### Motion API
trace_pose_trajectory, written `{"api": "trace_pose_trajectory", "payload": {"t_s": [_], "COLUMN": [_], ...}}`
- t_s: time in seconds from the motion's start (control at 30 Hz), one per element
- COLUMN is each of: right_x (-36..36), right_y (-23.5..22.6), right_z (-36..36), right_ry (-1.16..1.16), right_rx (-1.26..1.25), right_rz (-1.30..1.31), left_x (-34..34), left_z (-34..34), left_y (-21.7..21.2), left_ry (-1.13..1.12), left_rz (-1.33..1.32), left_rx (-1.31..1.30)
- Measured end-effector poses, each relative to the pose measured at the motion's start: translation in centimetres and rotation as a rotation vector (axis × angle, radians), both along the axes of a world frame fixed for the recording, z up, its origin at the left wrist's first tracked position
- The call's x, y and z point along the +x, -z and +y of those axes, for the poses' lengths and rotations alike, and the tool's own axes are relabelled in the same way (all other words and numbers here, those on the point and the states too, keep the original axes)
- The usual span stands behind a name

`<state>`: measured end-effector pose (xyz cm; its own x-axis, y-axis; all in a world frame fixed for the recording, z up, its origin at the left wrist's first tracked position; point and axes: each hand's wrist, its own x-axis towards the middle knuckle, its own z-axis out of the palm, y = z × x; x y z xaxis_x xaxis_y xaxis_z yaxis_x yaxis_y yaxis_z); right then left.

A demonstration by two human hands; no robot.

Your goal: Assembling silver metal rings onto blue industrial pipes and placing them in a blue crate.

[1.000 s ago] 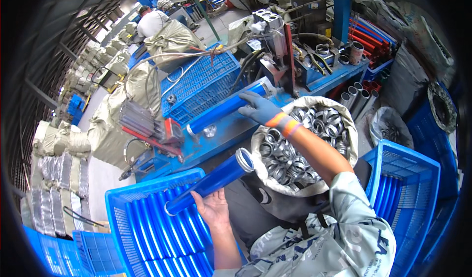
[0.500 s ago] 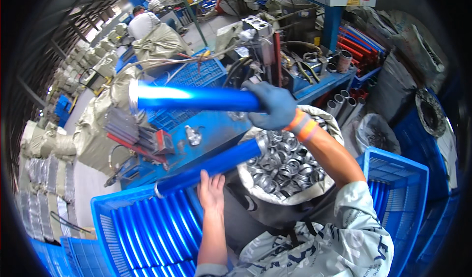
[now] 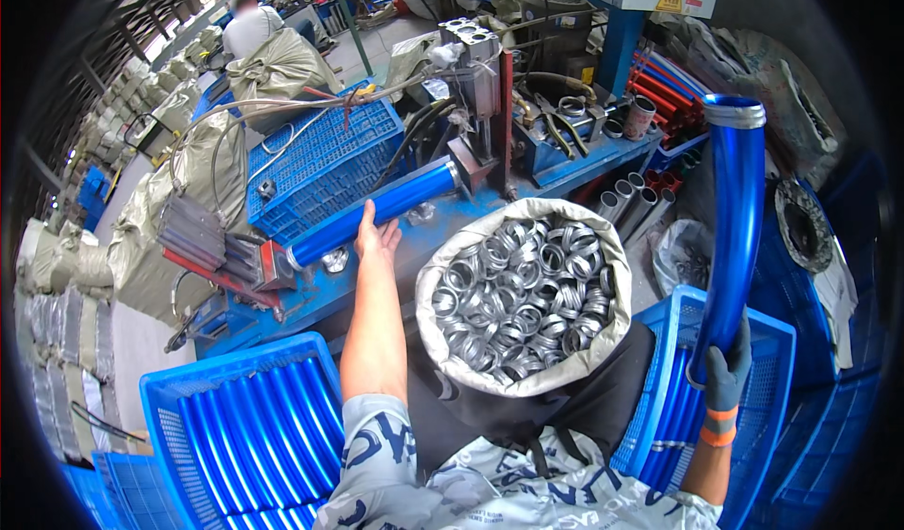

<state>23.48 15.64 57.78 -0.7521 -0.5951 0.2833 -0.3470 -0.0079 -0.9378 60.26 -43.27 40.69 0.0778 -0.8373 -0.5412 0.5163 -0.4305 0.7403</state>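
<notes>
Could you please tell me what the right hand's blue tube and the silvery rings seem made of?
Long blue tube: probably coated metal, given its smooth, glossy highlights, though plastic is possible. Small silvery rings: apparently bare, shiny metal, judging by bright grey reflections.

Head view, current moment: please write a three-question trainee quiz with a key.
1. Choose one. The gloved right grip holds: (a) a red tube; (b) a silver-collared glossy blue tube; (c) a loose silver ring.
2. True or false: the round cream fabric sack is filled with blue tubes.
3. Which grip is nearer the straight blue tube at the blue metal bench?

Key: 1, b. 2, false; it holds silver metal rings. 3, the bare left grip.
</notes>
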Motion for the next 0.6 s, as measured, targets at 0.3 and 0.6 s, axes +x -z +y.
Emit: {"api": "trace_pose_trajectory", "payload": {"t_s": [0.3,0.6], "right_x": [-11.0,-1.2], "right_y": [7.6,30.1], "right_z": [19.1,55.9], "right_ry": [0.445,0.843], "right_rx": [0.204,0.769], "right_rz": [0.194,-0.209], "left_x": [2.3,5.5], "left_z": [-1.0,-1.7], "left_y": [-0.7,5.6], "left_ry": [-0.015,0.369], "left_rz": [0.006,0.297], "left_rx": [-0.078,-0.409]}}
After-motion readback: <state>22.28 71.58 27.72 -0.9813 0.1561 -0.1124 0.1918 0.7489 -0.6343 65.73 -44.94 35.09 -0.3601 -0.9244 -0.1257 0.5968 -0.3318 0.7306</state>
